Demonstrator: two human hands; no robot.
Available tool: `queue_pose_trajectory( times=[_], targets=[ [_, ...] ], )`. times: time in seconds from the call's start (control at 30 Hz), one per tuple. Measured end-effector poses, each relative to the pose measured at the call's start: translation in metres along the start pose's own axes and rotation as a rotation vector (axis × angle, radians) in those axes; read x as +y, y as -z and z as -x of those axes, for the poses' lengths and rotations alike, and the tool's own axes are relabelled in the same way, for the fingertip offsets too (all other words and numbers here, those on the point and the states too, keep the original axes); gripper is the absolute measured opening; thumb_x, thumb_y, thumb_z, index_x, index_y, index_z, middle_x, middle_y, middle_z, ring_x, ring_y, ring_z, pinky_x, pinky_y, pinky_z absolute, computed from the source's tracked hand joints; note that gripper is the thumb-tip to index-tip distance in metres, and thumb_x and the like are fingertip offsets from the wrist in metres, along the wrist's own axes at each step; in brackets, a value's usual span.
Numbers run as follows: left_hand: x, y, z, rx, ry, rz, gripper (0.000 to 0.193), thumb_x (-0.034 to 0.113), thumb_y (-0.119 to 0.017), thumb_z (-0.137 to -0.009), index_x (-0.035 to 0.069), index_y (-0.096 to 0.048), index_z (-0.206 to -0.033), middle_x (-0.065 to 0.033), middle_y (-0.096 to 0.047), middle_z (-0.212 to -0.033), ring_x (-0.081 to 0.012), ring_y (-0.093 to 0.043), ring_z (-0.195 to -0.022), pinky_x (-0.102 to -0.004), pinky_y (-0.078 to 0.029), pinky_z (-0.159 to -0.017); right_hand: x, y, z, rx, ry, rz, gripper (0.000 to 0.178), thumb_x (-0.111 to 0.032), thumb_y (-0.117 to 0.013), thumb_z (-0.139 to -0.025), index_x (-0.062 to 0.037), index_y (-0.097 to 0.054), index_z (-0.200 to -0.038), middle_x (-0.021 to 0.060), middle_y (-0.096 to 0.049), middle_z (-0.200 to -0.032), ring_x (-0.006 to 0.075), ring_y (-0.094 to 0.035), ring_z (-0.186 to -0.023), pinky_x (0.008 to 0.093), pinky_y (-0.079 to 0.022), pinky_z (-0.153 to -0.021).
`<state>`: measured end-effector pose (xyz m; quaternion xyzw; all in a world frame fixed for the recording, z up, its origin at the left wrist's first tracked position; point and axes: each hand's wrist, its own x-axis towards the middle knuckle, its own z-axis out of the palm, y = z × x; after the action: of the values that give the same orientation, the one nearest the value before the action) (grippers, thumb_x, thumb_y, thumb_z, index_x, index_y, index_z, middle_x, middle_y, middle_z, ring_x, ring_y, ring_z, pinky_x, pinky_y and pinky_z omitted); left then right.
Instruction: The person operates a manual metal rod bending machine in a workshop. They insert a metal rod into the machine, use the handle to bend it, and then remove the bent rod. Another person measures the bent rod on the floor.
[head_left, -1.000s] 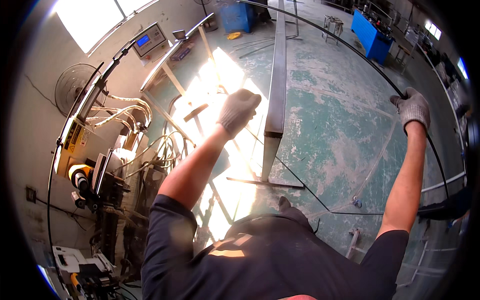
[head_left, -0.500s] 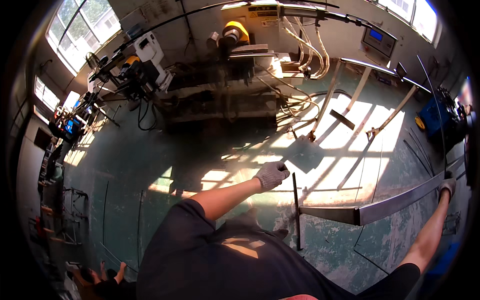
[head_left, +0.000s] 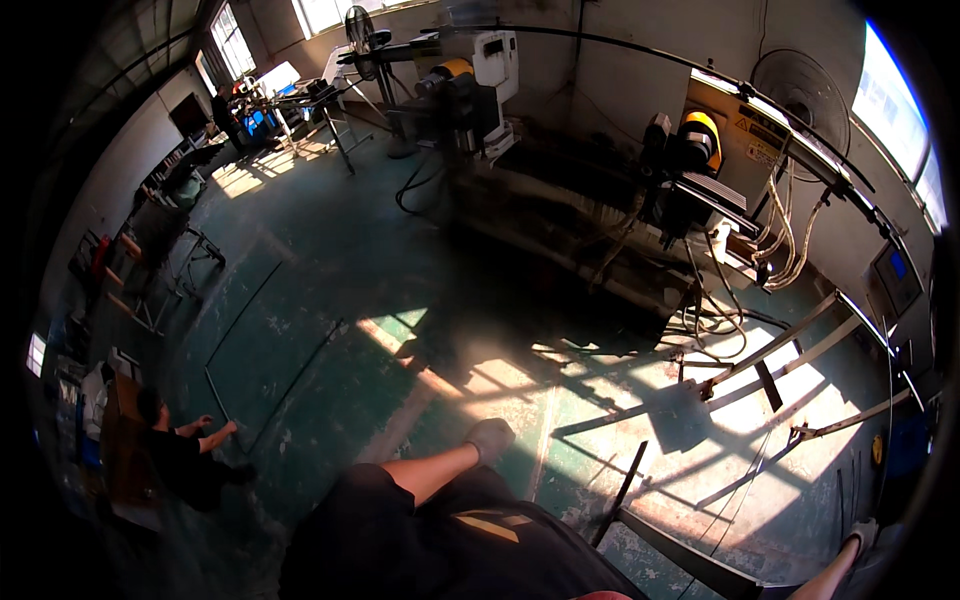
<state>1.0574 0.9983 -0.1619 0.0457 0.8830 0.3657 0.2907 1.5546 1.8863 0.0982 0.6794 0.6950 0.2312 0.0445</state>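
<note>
My left hand [head_left: 489, 440], in a pale work glove, is held low in front of me. Its fingers look curled in, with nothing visible between them. Far to the right, my gloved right hand [head_left: 861, 537] is closed at a long metal frame; its grip is partly lost in the dark rim. The frame's flat metal bar [head_left: 690, 556] runs from the lower right toward my front. A dark crosspiece [head_left: 622, 492] stands at that bar's near end. Part of the frame drops below the picture's edge.
A large machine [head_left: 600, 250] with a yellow-topped motor [head_left: 702, 140] and hanging hoses stands ahead. A metal stand [head_left: 775, 345] is on the sunlit floor at right. Another person [head_left: 190, 440] is low at left, by a thin bent rod [head_left: 215, 390].
The view has swung left, so the machine sits further right and the other person shows more fully. The metal bar and my right hand appear lower. My left hand remains without anything visible in it.
</note>
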Motion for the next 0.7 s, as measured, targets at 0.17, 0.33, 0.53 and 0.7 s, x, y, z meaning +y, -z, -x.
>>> queue_pose_trajectory(
  times=[0.17,0.33,0.53,0.7],
  targets=[
    [-0.057,0.072,-0.059,-0.049,-0.071,0.039,0.022,0.024,-0.07,-0.099,0.005,-0.08,-0.101,-0.0119,-0.079,-0.087,-0.0204,-0.077,-0.076,-0.0394,-0.061,-0.072,-0.162,0.135,0.107,0.058,0.073,-0.815,0.04,-0.021,-0.065,-0.11,-0.005,-0.068,-0.147,0.0159,-0.07,-0.151,0.0295,-0.065,-0.139,0.039,-0.049,-0.116],
    [-0.081,0.149,-0.147,0.026,0.001,0.176,0.026,0.03,-0.069,-0.097,0.006,-0.08,-0.101,-0.0144,-0.08,-0.091,-0.0227,-0.078,-0.082,-0.0417,-0.06,-0.08,-0.362,0.128,0.296,-0.138,0.323,-1.228,0.035,-0.015,-0.069,-0.109,0.0029,-0.071,-0.139,0.0166,-0.076,-0.137,0.0264,-0.07,-0.127,0.0399,-0.052,-0.112],
    [-0.1,0.25,-0.21,0.046,0.044,0.039,0.031,0.034,-0.069,-0.098,0.008,-0.081,-0.107,-0.0179,-0.081,-0.106,-0.0357,-0.078,-0.105,-0.0459,-0.06,-0.093,-0.589,0.115,0.569,-0.753,0.543,-0.906,0.029,-0.017,-0.084,-0.087,-0.0004,-0.083,-0.11,0.0146,-0.084,-0.106,0.0253,-0.079,-0.099,0.0374,-0.061,-0.092],
    [-0.15,0.331,-0.276,0.051,0.126,-0.04,0.037,0.04,-0.064,-0.1,0.009,-0.081,-0.112,-0.0206,-0.08,-0.111,-0.0415,-0.076,-0.109,-0.0487,-0.058,-0.1,-0.811,0.153,0.646,-0.332,1.506,-0.283,0.03,-0.035,-0.067,-0.095,-0.0085,-0.081,-0.097,0.0184,-0.081,-0.107,0.0392,-0.077,-0.104,0.0502,-0.061,-0.091]
  ],
)
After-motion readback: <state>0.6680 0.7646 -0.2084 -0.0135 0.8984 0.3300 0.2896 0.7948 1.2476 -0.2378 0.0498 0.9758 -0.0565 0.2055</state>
